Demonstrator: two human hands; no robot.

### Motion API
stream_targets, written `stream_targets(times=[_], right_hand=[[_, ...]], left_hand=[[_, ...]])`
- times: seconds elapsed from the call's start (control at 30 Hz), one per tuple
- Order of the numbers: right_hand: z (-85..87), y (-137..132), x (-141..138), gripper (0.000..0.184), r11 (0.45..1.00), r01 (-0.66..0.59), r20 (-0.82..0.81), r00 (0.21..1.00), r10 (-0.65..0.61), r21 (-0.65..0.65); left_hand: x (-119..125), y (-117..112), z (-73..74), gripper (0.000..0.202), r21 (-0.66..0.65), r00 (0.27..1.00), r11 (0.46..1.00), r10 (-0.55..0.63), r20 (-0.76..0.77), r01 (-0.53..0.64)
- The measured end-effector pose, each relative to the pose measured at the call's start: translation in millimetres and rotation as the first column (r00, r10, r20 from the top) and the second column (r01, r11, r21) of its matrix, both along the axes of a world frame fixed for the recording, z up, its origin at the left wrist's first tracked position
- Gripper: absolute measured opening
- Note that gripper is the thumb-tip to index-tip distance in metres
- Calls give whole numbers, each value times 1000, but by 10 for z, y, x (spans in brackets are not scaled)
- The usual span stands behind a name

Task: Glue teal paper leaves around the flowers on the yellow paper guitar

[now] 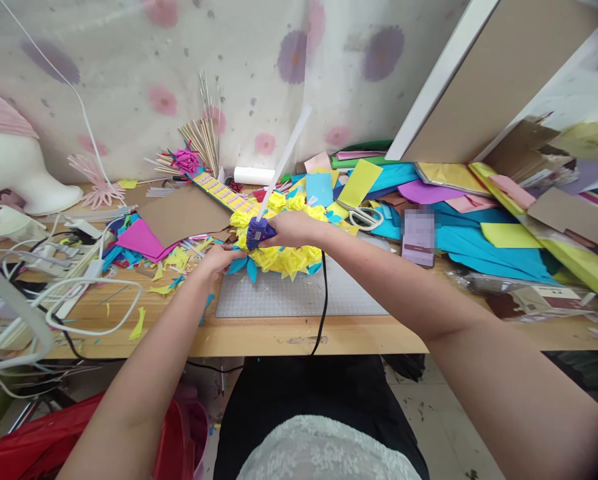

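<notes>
In my right hand (pixel 291 229) is a purple hot glue gun (pixel 259 233), a long white glue stick (pixel 286 160) rising from its back end. Its nozzle points down at the left side of a wreath of yellow paper flowers (pixel 293 260) with blue paper leaves (pixel 251 269). My left hand (pixel 219 258) is at the wreath's left edge, fingers pressed together near the blue leaves; what they pinch, if anything, is too small to make out. Under the wreath lies a grey gridded cutting mat (pixel 269 300).
Scissors (pixel 366 218), a phone (pixel 418 237) and stacked coloured paper (pixel 483 247) lie to the right. Brown cardboard (pixel 179 217), paper scraps (pixel 176 260) and white cables (pixel 99 283) spread leftward. The gun's black cord (pixel 325 300) hangs over the table's front edge.
</notes>
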State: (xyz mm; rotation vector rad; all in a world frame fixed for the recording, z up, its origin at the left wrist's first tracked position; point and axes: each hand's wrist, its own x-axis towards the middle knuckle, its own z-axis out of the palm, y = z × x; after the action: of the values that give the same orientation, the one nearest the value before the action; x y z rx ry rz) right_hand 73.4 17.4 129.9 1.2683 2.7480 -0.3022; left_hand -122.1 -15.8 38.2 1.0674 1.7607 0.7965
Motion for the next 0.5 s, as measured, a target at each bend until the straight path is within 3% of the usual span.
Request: stream_targets(times=[0.5], right_hand=[[22,22,-44,42,999,-42,21,999,42,9]], left_hand=[[9,5,25,26,-18,999,1000,6,-38,-7]])
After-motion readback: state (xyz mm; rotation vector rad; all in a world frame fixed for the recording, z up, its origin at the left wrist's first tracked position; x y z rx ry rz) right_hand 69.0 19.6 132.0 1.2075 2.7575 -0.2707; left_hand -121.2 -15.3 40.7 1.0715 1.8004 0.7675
